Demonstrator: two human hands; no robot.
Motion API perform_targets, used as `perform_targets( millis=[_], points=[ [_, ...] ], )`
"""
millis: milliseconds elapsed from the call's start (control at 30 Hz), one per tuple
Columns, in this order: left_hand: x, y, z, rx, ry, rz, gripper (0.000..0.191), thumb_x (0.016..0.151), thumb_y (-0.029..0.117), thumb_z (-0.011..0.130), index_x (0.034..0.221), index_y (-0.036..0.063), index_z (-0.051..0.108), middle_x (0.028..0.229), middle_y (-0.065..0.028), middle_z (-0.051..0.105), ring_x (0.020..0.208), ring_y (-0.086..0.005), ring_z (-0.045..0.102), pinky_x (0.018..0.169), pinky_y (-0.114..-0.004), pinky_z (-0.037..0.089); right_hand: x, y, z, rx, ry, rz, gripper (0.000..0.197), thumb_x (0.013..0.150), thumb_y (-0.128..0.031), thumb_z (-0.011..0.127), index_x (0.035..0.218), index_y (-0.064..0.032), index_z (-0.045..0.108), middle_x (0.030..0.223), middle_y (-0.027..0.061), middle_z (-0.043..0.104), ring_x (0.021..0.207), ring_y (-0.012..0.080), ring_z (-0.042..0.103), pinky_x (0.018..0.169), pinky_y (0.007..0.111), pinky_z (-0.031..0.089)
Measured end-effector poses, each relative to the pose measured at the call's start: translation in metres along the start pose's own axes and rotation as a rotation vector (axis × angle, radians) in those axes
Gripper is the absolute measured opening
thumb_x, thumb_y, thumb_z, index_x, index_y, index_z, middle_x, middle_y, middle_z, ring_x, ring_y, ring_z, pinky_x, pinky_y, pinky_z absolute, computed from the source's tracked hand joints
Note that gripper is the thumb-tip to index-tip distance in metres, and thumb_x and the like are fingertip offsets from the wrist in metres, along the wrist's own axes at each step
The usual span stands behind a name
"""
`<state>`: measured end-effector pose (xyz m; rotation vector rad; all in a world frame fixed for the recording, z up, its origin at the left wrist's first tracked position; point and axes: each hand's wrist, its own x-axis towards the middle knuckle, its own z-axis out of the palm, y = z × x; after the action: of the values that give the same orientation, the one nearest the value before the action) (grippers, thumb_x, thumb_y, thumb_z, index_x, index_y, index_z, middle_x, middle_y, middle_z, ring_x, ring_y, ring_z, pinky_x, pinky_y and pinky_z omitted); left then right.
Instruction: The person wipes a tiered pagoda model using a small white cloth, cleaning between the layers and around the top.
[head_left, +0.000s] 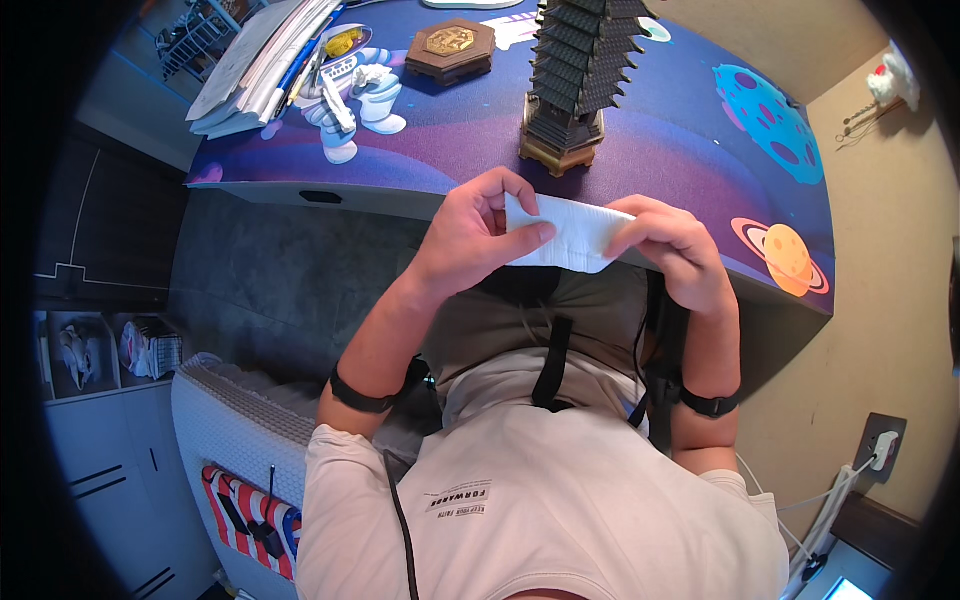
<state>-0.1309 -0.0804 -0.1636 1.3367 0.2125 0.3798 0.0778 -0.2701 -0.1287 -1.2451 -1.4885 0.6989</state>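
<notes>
A white paper tissue (574, 232) is stretched between both hands just off the desk's front edge. My left hand (480, 229) pinches its left end, thumb lying over the near face. Its right end is gripped between the thumb and fingers of my right hand (671, 244). Beyond the hands, a dark model pagoda (581, 82) with tiered roofs stands upright on a brown-gold base. Behind it to the left sits a hexagonal wooden stand (450, 49) with a gold plaque on top.
Crumpled tissues (339, 105) lie on the space-patterned desk mat (660, 142). A stack of papers and books (259, 67), with pens beside it, occupies the desk's far left. A wall socket with a plug (883, 448) is at the lower right, near a bed (240, 420) on the left.
</notes>
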Motion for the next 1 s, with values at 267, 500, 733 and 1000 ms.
perform_targets(
  millis=[267, 500, 733, 1000],
  points=[
    [-0.002, 0.018, 0.010, 0.385, -0.154, 0.138, 0.039, 0.092, -0.005, 0.077, 0.126, 0.0015, 0.058, 0.111, -0.0062, 0.066, 0.103, -0.0125, 0.067, 0.087, -0.029, 0.057, 0.009, -0.012, 0.023, -0.175, 0.012, 0.160, 0.016, 0.095, -0.006, 0.078, 0.104, 0.0048, 0.070, 0.101, 0.0094, 0.076, 0.083, 0.0105, 0.068, 0.074, 0.028, 0.057],
    [0.001, 0.006, 0.035, -0.053, 0.125, 0.306, 0.063, 0.092, 0.006, 0.083, 0.144, 0.0005, 0.047, 0.119, -0.0136, 0.069, 0.105, -0.0192, 0.072, 0.093, -0.034, 0.061, 0.003, 0.007, 0.042, 0.381, 0.307, 0.224, 0.015, 0.103, -0.006, 0.070, 0.112, 0.0043, 0.066, 0.099, 0.0075, 0.075, 0.089, 0.0097, 0.069, 0.079, 0.027, 0.057],
    [0.002, 0.007, 0.024, 0.094, 0.042, 0.018, 0.031, 0.094, -0.001, 0.077, 0.120, -0.0015, 0.059, 0.113, -0.0103, 0.070, 0.108, -0.0139, 0.070, 0.092, -0.032, 0.059, 0.007, 0.014, 0.038, 0.451, 0.290, 0.150, 0.021, 0.103, 0.000, 0.066, 0.123, 0.0050, 0.066, 0.107, 0.0095, 0.075, 0.096, 0.0116, 0.070, 0.083, 0.029, 0.058],
    [0.003, 0.007, 0.010, -0.042, -0.097, 0.189, 0.021, 0.096, -0.010, 0.059, 0.114, 0.0003, 0.065, 0.110, -0.0061, 0.069, 0.103, -0.0108, 0.067, 0.091, -0.028, 0.055, 0.009, 0.018, 0.031, 0.596, 0.242, 0.133, 0.034, 0.090, 0.014, 0.051, 0.117, 0.0067, 0.071, 0.106, 0.0145, 0.075, 0.094, 0.0173, 0.073, 0.082, 0.030, 0.059]
  ],
)
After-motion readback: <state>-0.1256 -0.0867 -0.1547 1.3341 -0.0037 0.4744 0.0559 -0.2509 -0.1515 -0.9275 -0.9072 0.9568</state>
